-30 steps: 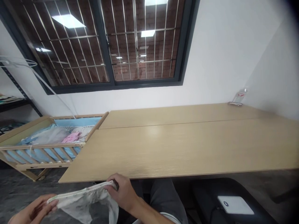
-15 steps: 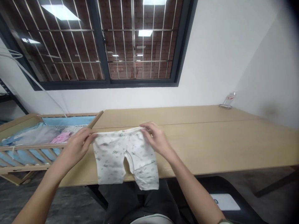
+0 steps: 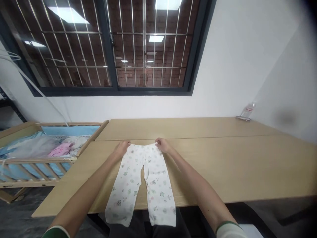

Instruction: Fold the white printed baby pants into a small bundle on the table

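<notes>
A pair of small white baby pants (image 3: 158,188) with a scattered print hangs from my two hands over the wooden table (image 3: 223,165). My left hand (image 3: 122,148) pinches the left corner of the waistband. At the opposite corner, my right hand (image 3: 162,145) grips the waistband with closed fingers. Both legs stretch toward me, slightly apart, and their cuffs reach past the table's front edge. The waist is pulled fairly straight between the hands.
Left of the table stands a wooden crib (image 3: 37,162) with blue lining, bedding and a pink cloth (image 3: 60,149). A clear bottle (image 3: 247,110) leans at the table's back right corner. Behind is a barred window (image 3: 148,49). A dark chair (image 3: 245,211) is below right.
My hands have moved forward over the table and closer together, still gripping the waistband. The pants now stretch out longer toward me. The view has shifted slightly.
</notes>
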Action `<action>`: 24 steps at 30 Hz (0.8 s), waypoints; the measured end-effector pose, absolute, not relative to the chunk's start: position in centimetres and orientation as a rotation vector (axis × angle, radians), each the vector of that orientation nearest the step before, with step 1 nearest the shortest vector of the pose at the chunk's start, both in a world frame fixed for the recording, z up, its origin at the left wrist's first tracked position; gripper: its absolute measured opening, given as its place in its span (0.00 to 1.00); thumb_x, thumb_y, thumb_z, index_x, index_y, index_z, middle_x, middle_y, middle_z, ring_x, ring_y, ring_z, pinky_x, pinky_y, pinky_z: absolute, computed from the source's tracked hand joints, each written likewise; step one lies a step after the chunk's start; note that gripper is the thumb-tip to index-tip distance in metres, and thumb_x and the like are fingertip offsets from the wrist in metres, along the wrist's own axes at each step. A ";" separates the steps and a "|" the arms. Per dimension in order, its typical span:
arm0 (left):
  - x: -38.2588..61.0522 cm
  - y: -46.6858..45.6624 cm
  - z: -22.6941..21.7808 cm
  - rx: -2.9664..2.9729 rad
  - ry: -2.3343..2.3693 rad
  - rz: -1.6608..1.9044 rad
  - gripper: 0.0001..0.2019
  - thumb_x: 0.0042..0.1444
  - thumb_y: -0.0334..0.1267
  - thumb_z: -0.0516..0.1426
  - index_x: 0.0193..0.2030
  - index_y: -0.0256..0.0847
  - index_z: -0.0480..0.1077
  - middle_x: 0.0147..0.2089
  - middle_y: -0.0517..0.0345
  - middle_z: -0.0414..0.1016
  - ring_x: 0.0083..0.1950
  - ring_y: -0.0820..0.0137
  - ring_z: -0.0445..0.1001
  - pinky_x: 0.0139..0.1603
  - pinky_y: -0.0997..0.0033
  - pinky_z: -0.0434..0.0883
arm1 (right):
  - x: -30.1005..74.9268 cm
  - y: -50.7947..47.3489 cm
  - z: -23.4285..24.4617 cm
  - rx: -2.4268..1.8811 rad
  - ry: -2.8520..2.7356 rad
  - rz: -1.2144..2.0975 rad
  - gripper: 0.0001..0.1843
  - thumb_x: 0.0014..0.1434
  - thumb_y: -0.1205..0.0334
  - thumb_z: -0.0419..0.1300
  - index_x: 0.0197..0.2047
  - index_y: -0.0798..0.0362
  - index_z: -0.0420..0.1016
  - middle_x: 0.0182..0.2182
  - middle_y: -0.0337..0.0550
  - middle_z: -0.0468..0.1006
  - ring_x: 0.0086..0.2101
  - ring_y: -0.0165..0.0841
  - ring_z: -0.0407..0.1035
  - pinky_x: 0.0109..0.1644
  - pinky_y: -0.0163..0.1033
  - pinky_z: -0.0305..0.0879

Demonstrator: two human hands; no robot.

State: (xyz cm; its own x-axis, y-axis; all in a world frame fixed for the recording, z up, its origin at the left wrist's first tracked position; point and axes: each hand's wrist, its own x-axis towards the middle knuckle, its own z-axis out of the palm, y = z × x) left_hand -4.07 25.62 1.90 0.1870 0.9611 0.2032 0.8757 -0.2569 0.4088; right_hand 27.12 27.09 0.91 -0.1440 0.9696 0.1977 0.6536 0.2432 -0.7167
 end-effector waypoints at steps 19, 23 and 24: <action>1.2 24.8 3.4 2.114 1.933 0.773 0.15 0.70 0.38 0.49 0.58 0.37 0.68 0.61 0.37 0.68 0.63 0.56 0.69 0.61 0.56 0.67 | 27.2 33.3 -3.6 -1.671 -1.656 0.669 0.05 0.61 0.64 0.61 0.38 0.55 0.78 0.28 0.41 0.80 0.32 0.33 0.73 0.37 0.33 0.66; 5.5 16.9 4.8 2.244 1.659 0.695 0.13 0.68 0.48 0.52 0.46 0.44 0.73 0.47 0.51 0.78 0.47 0.62 0.77 0.47 0.65 0.70 | 27.5 33.1 -2.9 -1.652 -1.626 0.726 0.08 0.60 0.62 0.61 0.32 0.56 0.78 0.30 0.43 0.82 0.33 0.33 0.73 0.38 0.32 0.66; 6.8 14.5 4.7 2.267 1.573 0.643 0.15 0.67 0.51 0.52 0.43 0.45 0.74 0.40 0.53 0.79 0.42 0.62 0.78 0.42 0.66 0.70 | 27.5 33.0 -2.7 -1.649 -1.619 0.736 0.08 0.60 0.62 0.61 0.32 0.56 0.78 0.31 0.43 0.82 0.33 0.33 0.74 0.39 0.32 0.66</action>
